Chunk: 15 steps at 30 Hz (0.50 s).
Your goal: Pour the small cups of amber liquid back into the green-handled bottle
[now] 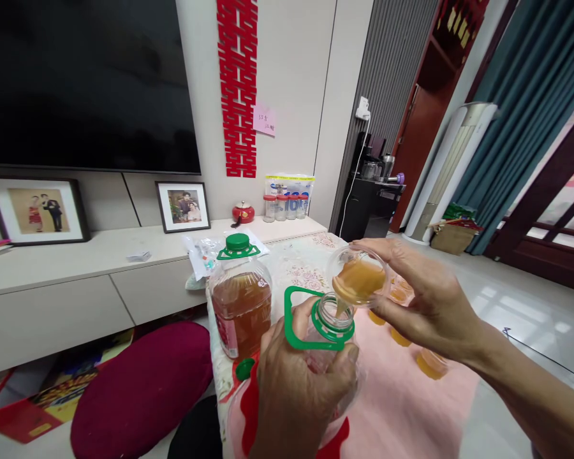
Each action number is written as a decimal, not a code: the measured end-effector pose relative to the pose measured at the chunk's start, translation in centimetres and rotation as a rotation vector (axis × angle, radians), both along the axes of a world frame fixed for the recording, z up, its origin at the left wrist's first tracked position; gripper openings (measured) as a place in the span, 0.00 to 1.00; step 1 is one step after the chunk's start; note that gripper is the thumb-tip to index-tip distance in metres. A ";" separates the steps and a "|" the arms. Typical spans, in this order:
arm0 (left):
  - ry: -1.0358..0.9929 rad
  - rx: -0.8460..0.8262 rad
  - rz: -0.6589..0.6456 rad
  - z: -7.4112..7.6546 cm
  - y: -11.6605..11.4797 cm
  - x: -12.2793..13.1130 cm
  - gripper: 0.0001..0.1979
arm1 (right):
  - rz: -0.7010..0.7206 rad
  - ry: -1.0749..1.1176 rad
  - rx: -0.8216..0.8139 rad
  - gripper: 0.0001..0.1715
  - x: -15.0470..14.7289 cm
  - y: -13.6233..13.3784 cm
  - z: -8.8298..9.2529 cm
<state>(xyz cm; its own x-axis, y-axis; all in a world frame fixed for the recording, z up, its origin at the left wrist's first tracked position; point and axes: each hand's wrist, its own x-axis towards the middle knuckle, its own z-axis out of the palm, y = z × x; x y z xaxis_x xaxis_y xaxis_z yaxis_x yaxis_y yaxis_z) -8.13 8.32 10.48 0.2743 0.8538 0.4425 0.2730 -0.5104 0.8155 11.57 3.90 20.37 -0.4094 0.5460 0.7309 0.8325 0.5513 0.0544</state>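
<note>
My left hand (306, 382) is wrapped around a clear plastic bottle (335, 315) with a green handle ring (294, 331), its mouth uncapped. Tilted over that mouth is a small clear plastic cup (361, 277) of amber liquid, gripped in my right hand (423, 303). A stream of the liquid runs from the cup's lip into the bottle neck. Most of the bottle's body is hidden behind my left hand. A green cap (244, 369) lies left of the bottle. Several more cups of amber liquid (431, 363) stand behind and below my right hand.
Left of my hands stands a large jug (242, 306) of brown liquid with a green cap. A pink cloth (411, 414) covers part of the table. Behind are a white cabinet (95, 261) and small jars (281, 208); a maroon round cushion (143, 389) sits at lower left.
</note>
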 end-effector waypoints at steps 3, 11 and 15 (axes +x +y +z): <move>0.004 0.011 0.008 0.1 -0.1 0.0 0.15 | 0.014 -0.018 0.005 0.30 -0.3 0.0 0.3; 0.017 0.022 0.054 -0.2 0.0 0.2 0.15 | 0.027 -0.063 0.043 0.31 -0.5 0.0 0.6; 0.026 0.017 0.048 -0.1 0.0 0.2 0.15 | 0.030 -0.107 0.072 0.31 -0.6 0.1 0.8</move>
